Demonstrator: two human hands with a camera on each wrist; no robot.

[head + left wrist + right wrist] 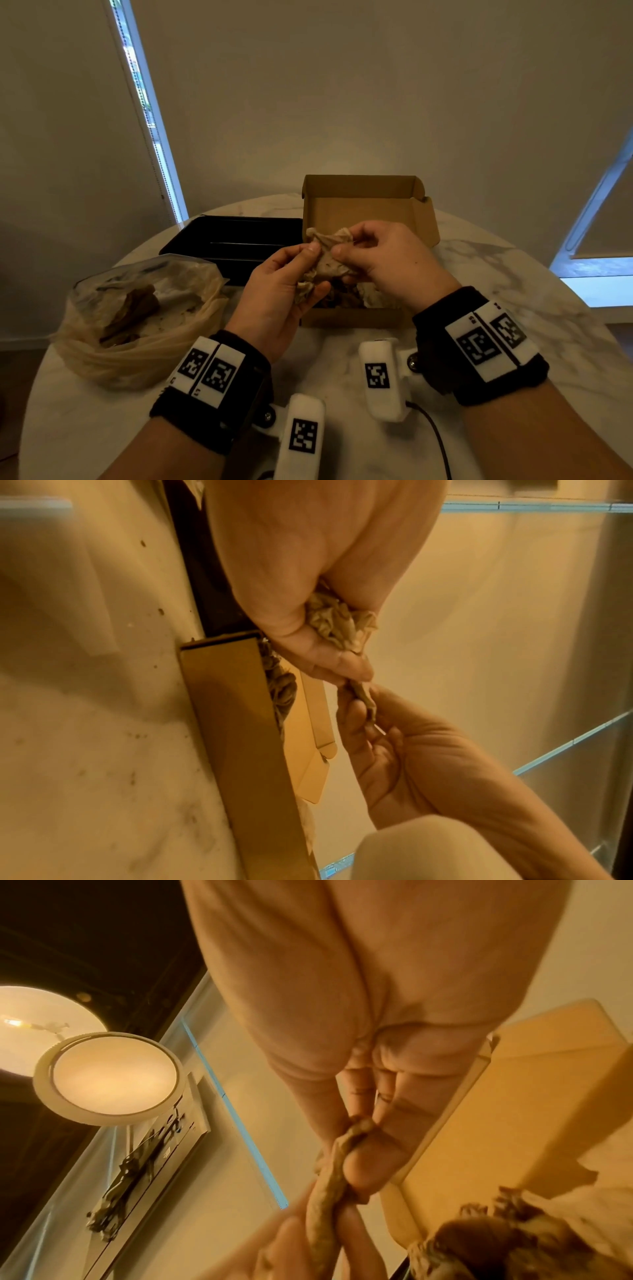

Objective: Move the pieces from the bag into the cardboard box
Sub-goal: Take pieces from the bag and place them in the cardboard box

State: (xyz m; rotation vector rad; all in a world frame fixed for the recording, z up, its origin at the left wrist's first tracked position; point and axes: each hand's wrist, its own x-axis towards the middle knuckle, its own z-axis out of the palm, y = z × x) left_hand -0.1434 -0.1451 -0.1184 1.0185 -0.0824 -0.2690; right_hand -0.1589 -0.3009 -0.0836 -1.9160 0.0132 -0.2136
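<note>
Both hands hold one crumpled brown piece [325, 263] above the near left part of the open cardboard box [366, 209]. My left hand [291, 274] grips its lower end, thumb on top. My right hand [373, 253] pinches its upper end between thumb and fingers. In the left wrist view the crumpled piece [339, 623] bulges from my left hand [308, 631] and runs down into my right hand [387, 739]. The right wrist view shows the piece [329, 1185] twisted like a cord under my right hand [363, 1137]. More crumpled pieces [356, 294] lie inside the box. The plastic bag [137, 318] sits at the left with brown pieces inside.
A black tray [236, 246] lies behind the bag, touching the box's left side. Everything rests on a round white marble table [513, 274]. A black cable [435, 438] runs off the near edge from the right wrist device. A wall and window frames stand behind.
</note>
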